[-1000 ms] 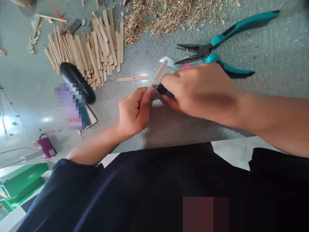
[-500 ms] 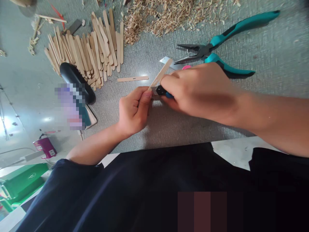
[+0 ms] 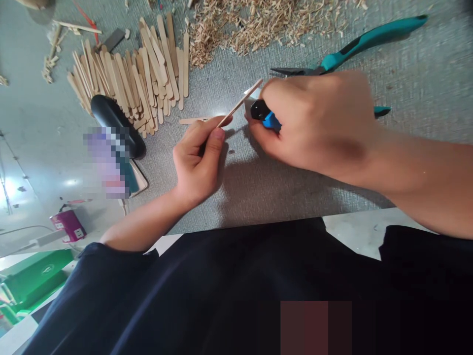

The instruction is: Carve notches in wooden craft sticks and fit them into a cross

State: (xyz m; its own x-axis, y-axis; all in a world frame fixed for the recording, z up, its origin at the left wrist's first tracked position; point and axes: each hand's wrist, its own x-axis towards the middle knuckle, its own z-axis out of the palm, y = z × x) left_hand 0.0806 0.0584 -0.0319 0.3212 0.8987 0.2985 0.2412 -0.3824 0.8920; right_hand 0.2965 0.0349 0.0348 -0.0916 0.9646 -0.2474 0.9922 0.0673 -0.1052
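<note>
Between the thumb and fingers of my left hand (image 3: 199, 160) is one end of a wooden craft stick (image 3: 240, 102), turned nearly edge-on and slanting up to the right. My right hand (image 3: 314, 118) is closed around a blue and black utility knife (image 3: 268, 116), beside the stick's far part; its blade is mostly hidden. Another craft stick (image 3: 188, 121) lies on the table, partly covered by my left fingers. Behind my right hand are teal-handled long-nose pliers (image 3: 365, 44), their lower half mostly covered.
A heap of craft sticks (image 3: 129, 84) lies at the upper left, with wood shavings (image 3: 251, 24) to its right. Nearer are a black case (image 3: 118, 127) and a phone (image 3: 138, 180). A purple box (image 3: 68, 226) and a green bin (image 3: 37, 276) are at the far left.
The stick has turned from its flat face to its edge. My right hand has moved up with the knife, away from my left thumb, and covers more of the pliers.
</note>
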